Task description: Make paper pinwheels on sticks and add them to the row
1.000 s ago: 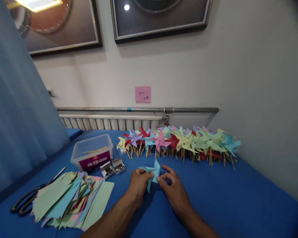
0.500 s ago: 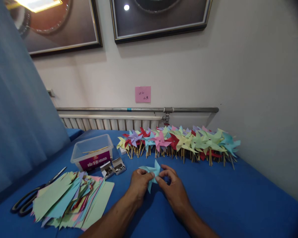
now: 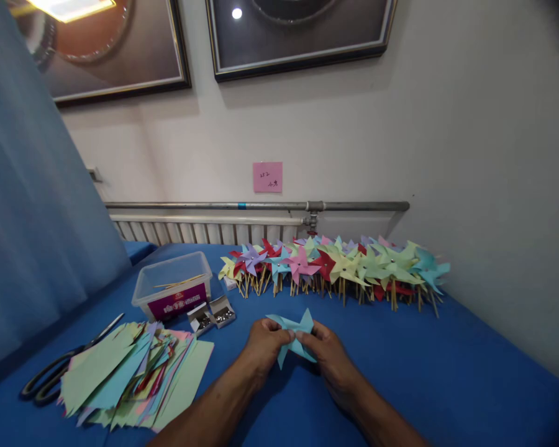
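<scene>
- Left hand (image 3: pixel 264 343) and right hand (image 3: pixel 330 352): both pinch the folded light-blue paper pinwheel (image 3: pixel 292 336) at its centre, just above the blue bench (image 3: pixel 447 372).
- Risk: a loosened pinch would likely let the folded points spring apart.
- Clear plastic tub (image 3: pixel 173 284): a few wooden sticks.
- Small open boxes (image 3: pixel 211 315): metal pins.

On the table (image 3: pixel 447 385) before us, our left hand (image 3: pixel 263 347) and right hand (image 3: pixel 330 357) meet around a paper pinwheel (image 3: pixel 292 338). Behind them a row of pinwheels (image 3: pixel 340 267) lines the wall. To our left lies a stack of paper (image 3: pixel 130 375), with scissors (image 3: pixel 58 369) further left; behind it sit two small boxes (image 3: pixel 212 313) and a plastic tub (image 3: pixel 172 285)
</scene>
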### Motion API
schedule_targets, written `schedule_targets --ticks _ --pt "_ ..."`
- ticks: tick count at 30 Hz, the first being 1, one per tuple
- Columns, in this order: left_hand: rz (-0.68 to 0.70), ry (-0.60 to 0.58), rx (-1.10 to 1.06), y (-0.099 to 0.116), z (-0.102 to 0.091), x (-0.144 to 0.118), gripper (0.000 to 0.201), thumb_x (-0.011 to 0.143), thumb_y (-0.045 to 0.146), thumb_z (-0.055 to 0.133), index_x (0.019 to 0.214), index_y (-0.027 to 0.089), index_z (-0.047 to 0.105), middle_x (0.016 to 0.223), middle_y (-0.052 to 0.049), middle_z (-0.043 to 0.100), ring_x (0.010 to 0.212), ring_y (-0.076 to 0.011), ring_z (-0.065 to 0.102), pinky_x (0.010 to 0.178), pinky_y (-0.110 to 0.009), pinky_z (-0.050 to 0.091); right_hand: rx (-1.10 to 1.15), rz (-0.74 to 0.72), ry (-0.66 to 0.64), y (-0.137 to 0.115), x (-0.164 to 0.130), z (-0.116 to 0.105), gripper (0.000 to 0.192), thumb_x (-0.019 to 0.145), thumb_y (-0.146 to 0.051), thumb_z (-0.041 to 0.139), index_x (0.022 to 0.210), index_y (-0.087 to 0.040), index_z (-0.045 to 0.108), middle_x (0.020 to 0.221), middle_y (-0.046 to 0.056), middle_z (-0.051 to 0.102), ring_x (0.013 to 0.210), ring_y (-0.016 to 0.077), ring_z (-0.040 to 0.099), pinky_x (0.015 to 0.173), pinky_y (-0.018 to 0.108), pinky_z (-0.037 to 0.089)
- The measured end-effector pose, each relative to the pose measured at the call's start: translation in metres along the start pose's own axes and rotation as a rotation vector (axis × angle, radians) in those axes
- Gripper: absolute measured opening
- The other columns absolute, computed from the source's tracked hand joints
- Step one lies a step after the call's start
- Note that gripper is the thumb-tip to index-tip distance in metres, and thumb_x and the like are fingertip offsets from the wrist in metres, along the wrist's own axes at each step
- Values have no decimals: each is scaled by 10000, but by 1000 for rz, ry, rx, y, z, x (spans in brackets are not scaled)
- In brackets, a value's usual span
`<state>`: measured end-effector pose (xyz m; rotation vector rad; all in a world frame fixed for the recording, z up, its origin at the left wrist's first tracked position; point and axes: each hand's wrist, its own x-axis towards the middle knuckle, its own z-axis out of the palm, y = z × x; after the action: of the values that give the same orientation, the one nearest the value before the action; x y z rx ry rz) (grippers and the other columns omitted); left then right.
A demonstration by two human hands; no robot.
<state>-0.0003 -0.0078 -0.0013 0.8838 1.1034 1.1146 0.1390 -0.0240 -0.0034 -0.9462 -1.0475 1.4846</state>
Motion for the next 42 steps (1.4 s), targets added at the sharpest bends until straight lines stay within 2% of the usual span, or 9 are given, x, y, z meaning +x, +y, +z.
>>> schedule_targets --ticks 4,7,13,18,23,35,42 --pt "23 -18 19 -3 -1 3 310 491 296 870 587 140 619 526 -7 610 472 -104 492 512 -248 355 -20 -7 91 15 10 -4 374 618 -443 849 845 -162 754 698 17 717 603 158 574 620 284 453" --pt "66 -35 48 -4 -1 6 318 481 322 856 577 137 616 517 -7 596 469 -97 473 514 -248 353 -11 -42 136 23 13 -5 393 640 -455 834 898 -167 760 702 19 727 610 171 588 620 287 462" --pt "92 -35 116 -5 -1 5 294 496 315 826 568 156 590 499 13 560 462 -83 424 487 -237 304 25 -42 120 21 7 -4 368 706 -416 807 982 -177 761 780 33 763 687 193 641 655 286 478" --pt "118 0 192 -2 1 2 226 560 269 784 558 165 582 469 37 505 445 -71 365 467 -231 261 35 -23 132 18 6 -2 357 687 -404 818 960 -179 766 769 32 762 671 193 642 647 289 478" --pt "103 -26 218 0 0 1 244 599 252 803 537 162 584 444 44 478 441 -68 352 458 -224 232 23 -14 137 18 5 -2 347 685 -418 815 931 -177 763 731 27 745 633 189 625 618 290 466" --pt "102 -25 285 -2 0 3 172 668 247 683 558 169 576 464 32 502 428 -83 361 467 -245 254 33 -20 146 21 7 -4 350 699 -426 810 944 -183 754 661 6 709 638 200 630 644 304 486" --pt "94 -14 269 -7 -1 6 153 645 244 703 574 164 594 472 28 509 422 -84 373 454 -248 244 0 -28 156 22 8 -4 343 705 -447 790 929 -191 747 672 15 711 643 212 641 642 314 498"
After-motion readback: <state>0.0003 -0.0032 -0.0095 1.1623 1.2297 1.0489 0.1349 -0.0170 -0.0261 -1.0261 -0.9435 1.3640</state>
